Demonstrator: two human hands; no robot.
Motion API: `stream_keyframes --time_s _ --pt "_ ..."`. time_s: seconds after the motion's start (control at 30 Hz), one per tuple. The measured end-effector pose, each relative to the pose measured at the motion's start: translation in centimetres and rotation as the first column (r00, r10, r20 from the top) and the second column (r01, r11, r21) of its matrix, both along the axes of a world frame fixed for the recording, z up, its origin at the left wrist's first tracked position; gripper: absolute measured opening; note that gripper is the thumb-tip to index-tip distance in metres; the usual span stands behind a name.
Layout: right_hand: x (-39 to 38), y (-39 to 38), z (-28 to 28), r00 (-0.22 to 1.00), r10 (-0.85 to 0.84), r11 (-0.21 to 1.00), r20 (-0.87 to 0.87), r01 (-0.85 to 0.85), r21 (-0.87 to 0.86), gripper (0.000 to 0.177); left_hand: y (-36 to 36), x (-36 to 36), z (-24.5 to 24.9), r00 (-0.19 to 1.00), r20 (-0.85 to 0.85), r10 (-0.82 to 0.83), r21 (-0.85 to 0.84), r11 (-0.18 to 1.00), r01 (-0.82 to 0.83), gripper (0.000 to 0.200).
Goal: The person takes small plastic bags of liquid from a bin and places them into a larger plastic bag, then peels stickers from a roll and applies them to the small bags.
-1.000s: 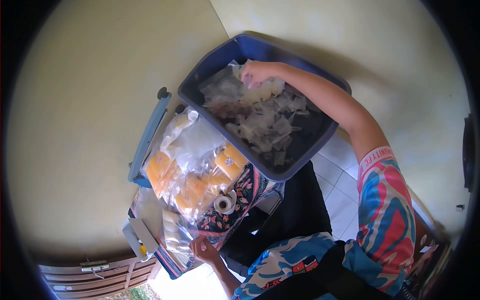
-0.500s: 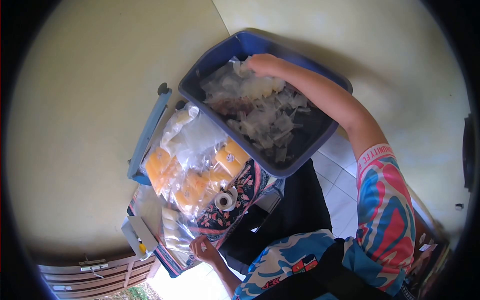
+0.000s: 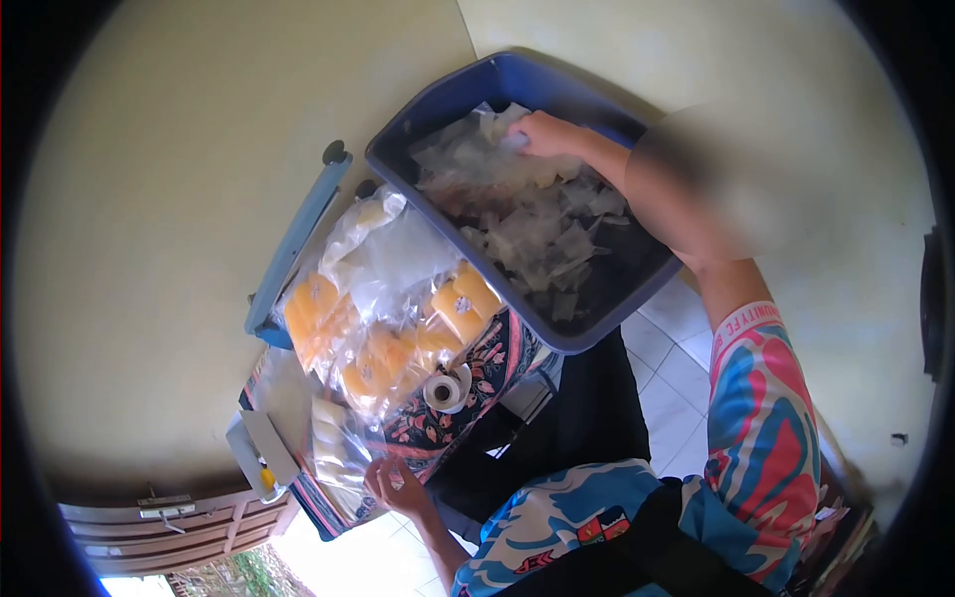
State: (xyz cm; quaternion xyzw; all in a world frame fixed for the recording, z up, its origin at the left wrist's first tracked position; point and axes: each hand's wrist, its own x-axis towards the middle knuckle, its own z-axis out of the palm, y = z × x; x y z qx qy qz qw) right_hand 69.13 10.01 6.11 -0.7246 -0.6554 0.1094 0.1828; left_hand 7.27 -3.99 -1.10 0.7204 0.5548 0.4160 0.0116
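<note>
Plastic scraps (image 3: pixel 537 229), thin and see-through, lie heaped in a dark blue tub (image 3: pixel 587 95) on the far side of the scene, close to a corner of the pale yellow walls (image 3: pixel 179 249). The right hand (image 3: pixel 545 134) is inside its far part, fingers curled down against the heap; I cannot tell whether that grip is pinching a piece. Near left of the tub is a bench (image 3: pixel 333 509) under a dark cloth (image 3: pixel 428 435) with pink flowers. On it lie clear bags (image 3: pixel 398 264) around orange packs (image 3: pixel 461 304), a small white roll (image 3: pixel 457 394) and, nearer, a bag of white pieces (image 3: pixel 333 443). The left hand (image 3: pixel 398 490) is at that bag's near right edge, fingers bent; whether its grip pinches the plastic I cannot tell. A white box (image 3: pixel 271 446) sits at the bench's left edge, with a blue bar (image 3: pixel 301 244) farther along, beside the wall. Pale floor tiles (image 3: pixel 674 403) show to the right. Near left, a brown slatted door (image 3: pixel 169 532) stands beside greenery (image 3: pixel 261 572) outside.
</note>
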Motion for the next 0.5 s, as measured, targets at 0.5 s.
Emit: stream_keyframes --time_s 0.5 --pt "3.5 -1.7 -1.0 0.899 -0.130 0.921 0.418 0.266 -0.286 0.021 0.1 -0.9 -0.7 0.993 -0.062 0.098 -0.018 0.995 -0.100 0.032"
